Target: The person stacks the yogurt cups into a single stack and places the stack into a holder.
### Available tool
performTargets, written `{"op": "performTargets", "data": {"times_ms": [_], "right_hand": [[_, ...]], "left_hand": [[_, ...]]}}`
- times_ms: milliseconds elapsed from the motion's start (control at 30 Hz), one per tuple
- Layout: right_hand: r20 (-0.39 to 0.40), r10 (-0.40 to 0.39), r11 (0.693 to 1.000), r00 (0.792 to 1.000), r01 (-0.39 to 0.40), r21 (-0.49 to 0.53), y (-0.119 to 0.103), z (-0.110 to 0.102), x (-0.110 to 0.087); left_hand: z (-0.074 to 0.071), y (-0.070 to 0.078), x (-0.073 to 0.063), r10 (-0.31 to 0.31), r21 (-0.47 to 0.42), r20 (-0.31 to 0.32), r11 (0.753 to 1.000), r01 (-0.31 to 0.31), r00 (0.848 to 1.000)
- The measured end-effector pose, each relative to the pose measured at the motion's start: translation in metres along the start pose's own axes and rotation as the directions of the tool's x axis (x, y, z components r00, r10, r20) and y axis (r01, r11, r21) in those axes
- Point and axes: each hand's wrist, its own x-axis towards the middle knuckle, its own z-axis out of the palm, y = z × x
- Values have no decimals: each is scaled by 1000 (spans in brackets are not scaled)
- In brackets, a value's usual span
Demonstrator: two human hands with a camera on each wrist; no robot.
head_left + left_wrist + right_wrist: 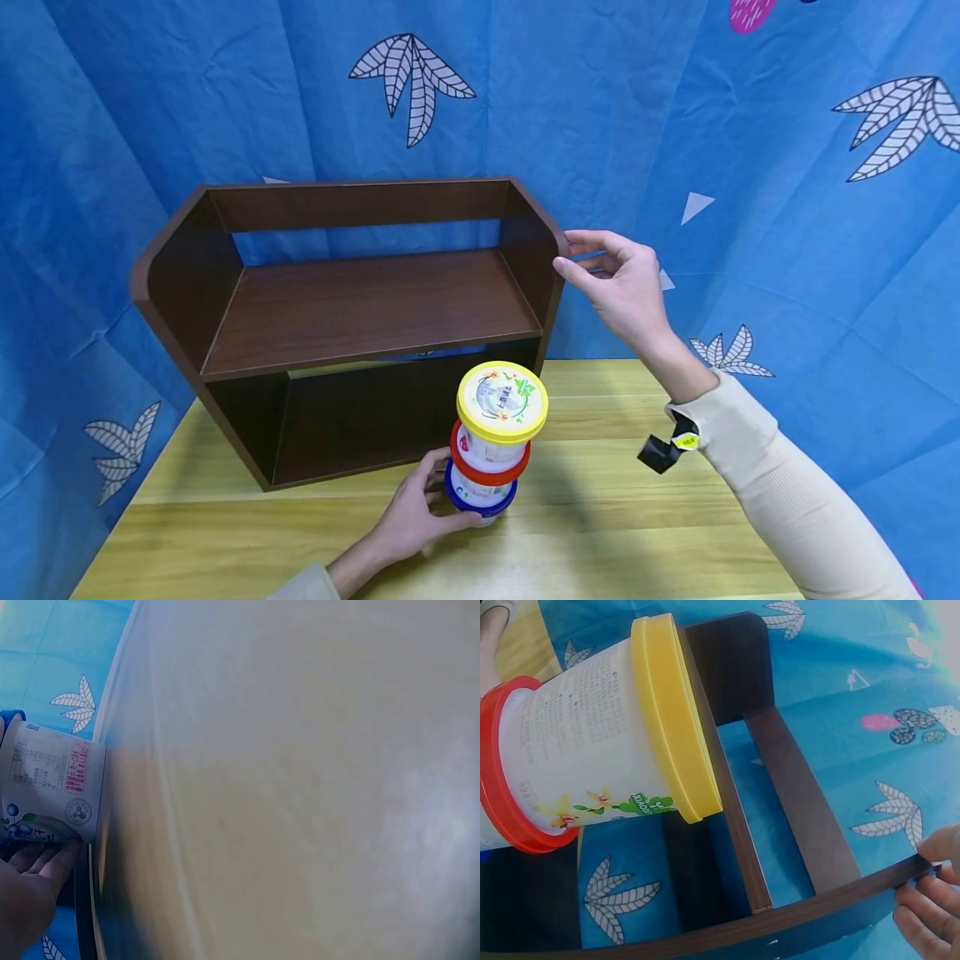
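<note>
Three white plastic tubs are stacked upright in front of the right part of a dark brown two-tier shelf [375,300]. On top is the yellow-lidded tub [501,402], a red-lidded tub [491,454] is in the middle, and a blue-lidded tub [482,493] is at the bottom. My left hand [411,515] holds the blue-lidded tub, thumb in front and fingers on its left side. In the left wrist view, fingertips press the printed side of that tub [56,780]. My right hand [626,287] pinches the front edge of the shelf's right side panel [840,889] between thumb and fingers.
The shelf stands on a light wood-grain table [630,467], against a blue curtain [600,108] printed with leaves. Its upper board [360,308] and lower compartment [352,417] face me. A black wrist device [660,452] hangs from my right cuff.
</note>
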Motion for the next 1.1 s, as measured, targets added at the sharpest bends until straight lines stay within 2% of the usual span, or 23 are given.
{"op": "performTargets", "data": {"times_ms": [800, 1100], "right_hand": [[-1, 0, 1000, 1000, 0, -11, 0, 0, -1], [0, -2, 1000, 1000, 2, -5, 0, 0, 0]], "left_hand": [[2, -2, -2, 28, -2, -23, 1000, -28, 999], [2, 1, -6, 33, 5, -69, 999, -32, 997]]}}
